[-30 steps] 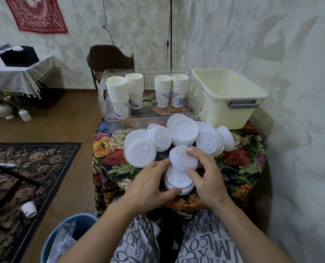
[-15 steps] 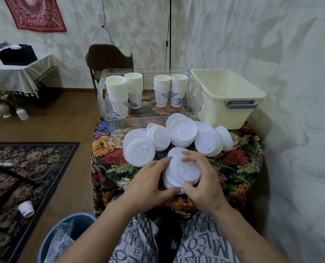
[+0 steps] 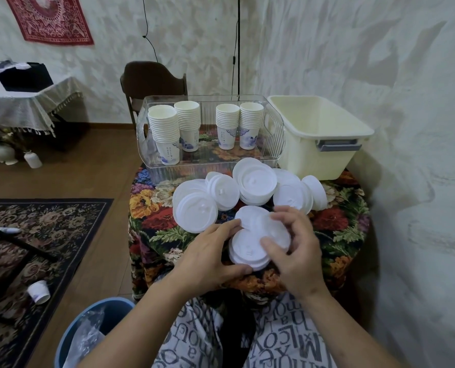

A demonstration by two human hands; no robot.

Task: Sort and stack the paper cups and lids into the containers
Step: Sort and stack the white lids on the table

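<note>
Containers first: my cream tub (image 3: pixel 324 134) stands at the table's far right, just beside the clear bin (image 3: pixel 275 134) holding four stacks of paper cups (image 3: pixel 165 134). Loose white lids (image 3: pixel 255 184) lie heaped in front of the bin. Nearest me, my left hand (image 3: pixel 207 256) cups a small lid stack (image 3: pixel 245 251), while my right hand (image 3: pixel 298 251) pinches the top lid (image 3: pixel 263 227) tilted over it.

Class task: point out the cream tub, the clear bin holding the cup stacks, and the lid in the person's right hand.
cream tub (image 3: pixel 318 158): head view, front wall.
clear bin (image 3: pixel 210 170): head view, front wall.
lid (image 3: pixel 270 229): head view, top face.
right hand (image 3: pixel 299 257): head view, back of hand.
</note>
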